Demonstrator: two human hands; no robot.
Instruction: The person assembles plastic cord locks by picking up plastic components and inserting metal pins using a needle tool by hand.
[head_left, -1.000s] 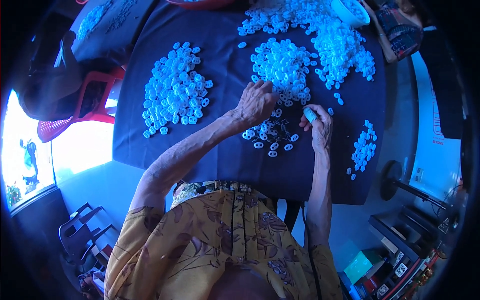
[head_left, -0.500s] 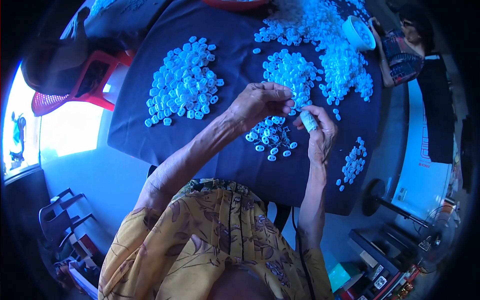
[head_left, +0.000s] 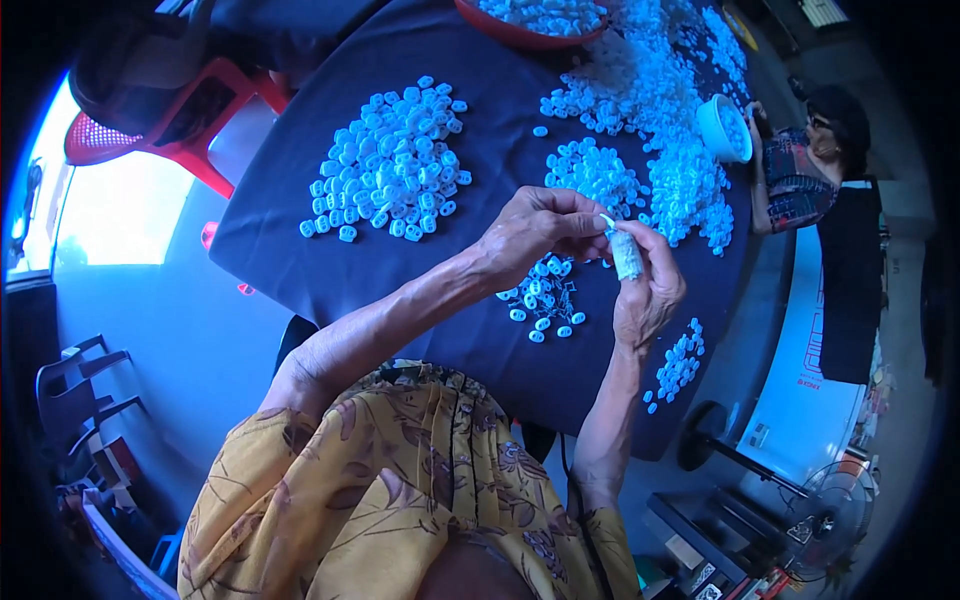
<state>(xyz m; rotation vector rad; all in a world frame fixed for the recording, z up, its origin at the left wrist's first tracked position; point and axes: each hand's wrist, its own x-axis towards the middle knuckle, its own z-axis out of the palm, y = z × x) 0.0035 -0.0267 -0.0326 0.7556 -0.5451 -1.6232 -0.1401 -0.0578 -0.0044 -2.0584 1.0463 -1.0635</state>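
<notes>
My left hand (head_left: 537,232) reaches over the dark-covered table, thumb and forefinger pinching a small white plastic piece (head_left: 607,219). Against its fingertips, my right hand (head_left: 650,292) is closed, one finger wrapped in a pale bandage (head_left: 626,256); whatever lies between its fingers is too small to make out. Just below the hands is a small heap of white oval two-hole pieces (head_left: 541,323) mixed with thin dark metal bits (head_left: 566,297). Beyond them is a pile of white pieces (head_left: 590,168), partly covered by my left hand.
A large pile of oval pieces (head_left: 390,160) lies left, a small group (head_left: 680,365) near the right edge. Loose pieces spread around a white bowl (head_left: 712,132) and a red basin (head_left: 515,36). Another person (head_left: 800,180) sits at right. A red chair (head_left: 215,110) stands left.
The view has shifted, so the table appears turned. My hands have come together at the fingertips, and a white piece now shows in my left fingers.
</notes>
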